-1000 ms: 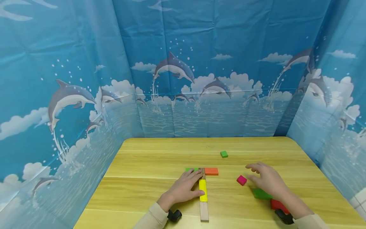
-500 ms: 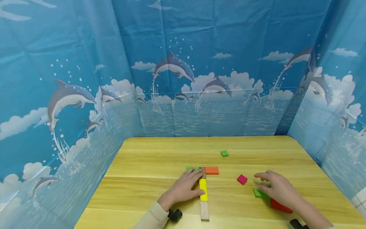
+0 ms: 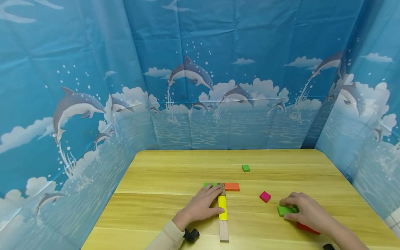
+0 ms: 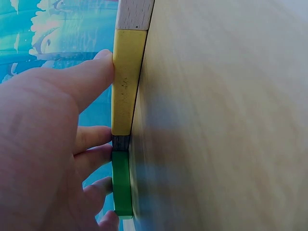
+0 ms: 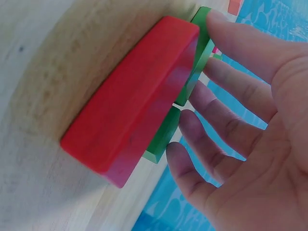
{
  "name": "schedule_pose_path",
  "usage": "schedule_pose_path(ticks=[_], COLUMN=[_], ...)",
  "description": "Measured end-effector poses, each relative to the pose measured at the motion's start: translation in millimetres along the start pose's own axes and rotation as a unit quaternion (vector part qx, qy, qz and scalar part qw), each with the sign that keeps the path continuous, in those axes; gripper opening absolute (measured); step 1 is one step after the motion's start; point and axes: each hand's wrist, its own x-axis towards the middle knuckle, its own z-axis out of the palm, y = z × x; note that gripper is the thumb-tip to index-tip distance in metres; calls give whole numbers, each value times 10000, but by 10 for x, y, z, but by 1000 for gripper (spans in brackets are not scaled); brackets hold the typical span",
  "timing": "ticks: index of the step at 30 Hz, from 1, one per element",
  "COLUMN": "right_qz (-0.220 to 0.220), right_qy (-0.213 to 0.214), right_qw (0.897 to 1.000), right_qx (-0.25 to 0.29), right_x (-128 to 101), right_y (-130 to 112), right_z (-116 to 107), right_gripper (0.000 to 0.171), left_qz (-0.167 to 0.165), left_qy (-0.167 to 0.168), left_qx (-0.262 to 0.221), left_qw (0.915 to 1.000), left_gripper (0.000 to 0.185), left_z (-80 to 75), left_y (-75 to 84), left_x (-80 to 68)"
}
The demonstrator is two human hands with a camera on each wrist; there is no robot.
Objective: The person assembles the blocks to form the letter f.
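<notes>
1. Here's my left hand [image 3: 200,205], low over the tabletop [image 3: 150,201], fingers reaching forward and thumb out sideways. That grip is apart, its tips resting on pieces and wrapped round none.
2. Under those fingertips: the green bar [image 4: 121,185] and the dark brown bar [image 4: 121,143]. My thumb touches the yellow bar [image 4: 127,84].
3. Across to my right hand [image 3: 308,210], palm down, forearm slanting in from the lower right. Thumb and bent fingers straddle the green block [image 3: 282,210], thumb at its near side, fingers toward its far side. Whether this grip is clamped on it, I cannot tell.
4. And that green block? Right side of the tabletop, ahead and left of the red block [image 5: 130,96], which is partly covered by my hand. My right wrist view catches a second green piece [image 5: 164,137] behind the red one.
5. Count the T: five pieces, one each of green, dark brown, yellow, pale wood bar [image 3: 223,231] and orange bar [image 3: 232,187]. Green sits left of dark brown, orange right, yellow then pale running toward me.
6. Count the rest: one magenta square [image 3: 265,197], one small green square [image 3: 246,168] farther out, one red, two greens by my right hand.
</notes>
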Motion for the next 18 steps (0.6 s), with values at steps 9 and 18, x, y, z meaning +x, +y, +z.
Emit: schedule_pose_path(ticks=[9,18], right_qz=[-51,129], right_qy=[94,128], right_qw=[9998,9998], right_qx=[-193,-29], right_x=[2,14], right_y=[0,13], right_z=[25,39], right_gripper=[36,33], left_qz=[0,11], left_qy=[-25,4], left_qx=[-64,44], left_qw=[10000,10000], left_gripper=[72,73], left_z=[-17,-7], left_y=[18,1], left_x=[-7,-5])
